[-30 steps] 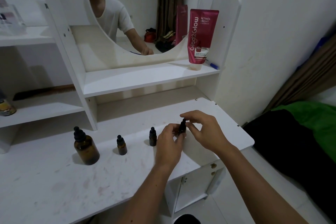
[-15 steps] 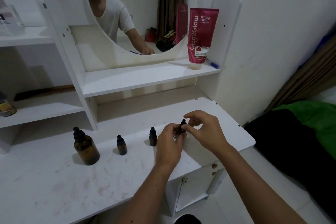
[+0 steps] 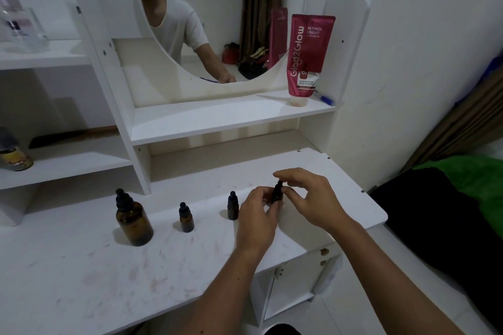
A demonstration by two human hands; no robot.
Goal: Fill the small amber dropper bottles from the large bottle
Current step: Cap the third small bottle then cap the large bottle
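Pinching small amber glass bottle (image 3: 276,195): L hand (image 3: 257,219) fingers round body; R hand (image 3: 310,198) fingers on black rubber bulb.

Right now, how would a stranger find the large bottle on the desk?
Look at the white desk below the round mirror. Four amber bottles form a row; the large bottle stands at its left end, untouched, far taller and wider than the rest.

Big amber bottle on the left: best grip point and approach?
Grip the large bottle round its wide cylindrical body, coming from the front or its left side. It stands upright; the narrow dropper cap gives poor hold, and a small bottle stands to its right.
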